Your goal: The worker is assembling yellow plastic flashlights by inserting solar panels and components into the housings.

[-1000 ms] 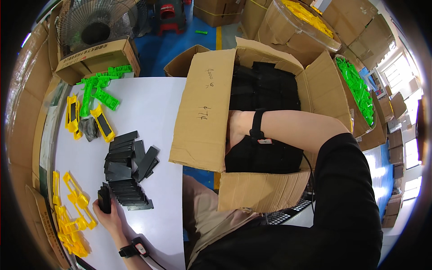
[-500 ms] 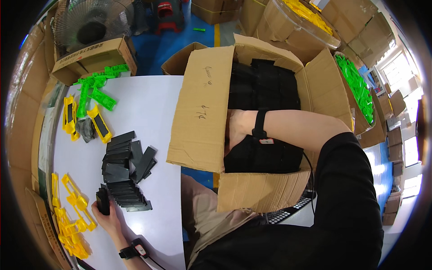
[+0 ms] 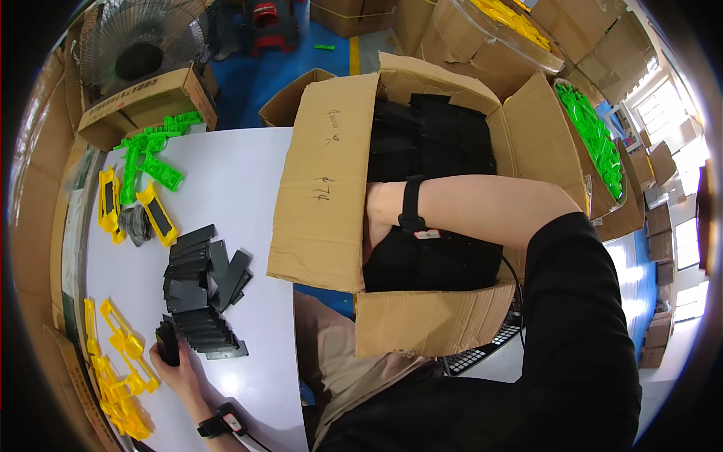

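My left hand (image 3: pixel 174 368) is closed around a small stack of black rectangular plates (image 3: pixel 166 340) at the left of the white table. Just beyond it lies a row of overlapping black plates (image 3: pixel 205 331), with more loose black plates (image 3: pixel 187 267) fanned out behind. My right arm reaches into an open cardboard box (image 3: pixel 320 188) packed with black pieces (image 3: pixel 433 147). Only the back of my right hand (image 3: pixel 382 211) shows near the wrist; its fingers are hidden behind the box flap, so what they touch cannot be seen.
Yellow plastic frames (image 3: pixel 124 377) lie at the table's near left. Farther back are yellow pieces with black inserts (image 3: pixel 157 215), a dark grey roll (image 3: pixel 135 224) and green plastic parts (image 3: pixel 154 154). A fan (image 3: pixel 139 53) stands beyond. Boxes of green parts (image 3: pixel 591 139) and yellow parts (image 3: pixel 512 22) flank the right.
The whole view has shifted slightly, moving the scene a little leftward. My left hand still holds the black plates, and my right hand stays inside the box.
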A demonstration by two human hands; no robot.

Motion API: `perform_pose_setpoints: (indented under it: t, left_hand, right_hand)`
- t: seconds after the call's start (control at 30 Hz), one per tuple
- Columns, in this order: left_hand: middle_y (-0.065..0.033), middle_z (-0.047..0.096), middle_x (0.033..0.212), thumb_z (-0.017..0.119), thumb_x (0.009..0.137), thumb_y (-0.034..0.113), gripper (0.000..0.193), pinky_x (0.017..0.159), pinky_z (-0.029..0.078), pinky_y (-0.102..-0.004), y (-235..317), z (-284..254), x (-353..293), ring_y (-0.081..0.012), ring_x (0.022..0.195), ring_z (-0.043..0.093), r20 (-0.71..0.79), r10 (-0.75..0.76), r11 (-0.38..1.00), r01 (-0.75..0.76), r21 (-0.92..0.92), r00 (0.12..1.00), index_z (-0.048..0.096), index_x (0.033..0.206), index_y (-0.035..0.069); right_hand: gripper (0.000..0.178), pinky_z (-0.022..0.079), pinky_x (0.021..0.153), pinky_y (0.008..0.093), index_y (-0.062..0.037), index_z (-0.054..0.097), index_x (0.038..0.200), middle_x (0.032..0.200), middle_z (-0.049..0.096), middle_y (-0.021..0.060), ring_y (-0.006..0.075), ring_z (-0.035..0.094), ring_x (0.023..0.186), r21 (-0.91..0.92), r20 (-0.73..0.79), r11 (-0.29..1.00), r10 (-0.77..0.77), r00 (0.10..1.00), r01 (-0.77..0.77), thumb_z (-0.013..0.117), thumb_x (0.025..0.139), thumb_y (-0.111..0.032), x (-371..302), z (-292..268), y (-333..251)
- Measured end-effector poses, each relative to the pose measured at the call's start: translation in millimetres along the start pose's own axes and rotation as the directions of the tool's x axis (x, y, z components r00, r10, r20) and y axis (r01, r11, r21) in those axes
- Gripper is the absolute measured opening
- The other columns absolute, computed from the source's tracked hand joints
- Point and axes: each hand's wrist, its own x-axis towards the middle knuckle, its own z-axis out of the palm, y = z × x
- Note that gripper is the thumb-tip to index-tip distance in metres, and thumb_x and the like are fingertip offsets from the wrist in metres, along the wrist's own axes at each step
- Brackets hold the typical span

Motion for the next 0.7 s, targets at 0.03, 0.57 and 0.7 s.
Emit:
perform_pose_setpoints:
  t: [0.03,0.57,0.7]
  left_hand:
    - [-0.0145,0.054,0.105,0.073,0.080,0.024,0.049,0.088,0.044,-0.0357,-2,0,0,-0.0287,0.098,0.053,0.004,-0.002,1.000,0.002,0.007,1.000,0.049,0.114,-0.002]
    - [-0.0135,0.054,0.102,0.070,0.082,0.018,0.042,0.087,0.044,-0.0333,9,-2,-3,-0.0263,0.094,0.054,-0.023,0.026,1.000,-0.026,0.001,0.999,0.049,0.113,-0.001]
    - [-0.0139,0.052,0.101,0.071,0.079,0.017,0.043,0.086,0.043,-0.0349,12,-3,-2,-0.0281,0.094,0.053,-0.012,0.010,1.000,-0.010,-0.021,1.000,0.048,0.111,-0.001]
  right_hand:
    - [0.081,0.027,0.110,0.0351,-0.0127,0.048,0.139,0.142,0.047,0.0131,0.0283,0.041,0.132,0.009,0.014,0.999,-0.034,0.999,0.033,0.060,0.078,-0.064,0,-1,-1]
    - [0.079,0.035,0.104,0.0356,-0.0098,0.050,0.137,0.138,0.049,0.0180,0.0319,0.046,0.126,0.106,0.137,0.985,-0.149,0.979,0.135,0.067,0.077,-0.059,6,-8,6]
    - [0.079,0.037,0.103,0.0339,-0.0108,0.051,0.136,0.137,0.051,0.0170,0.0313,0.049,0.124,0.269,0.144,0.960,-0.123,0.982,0.081,0.069,0.076,-0.059,4,-11,7]
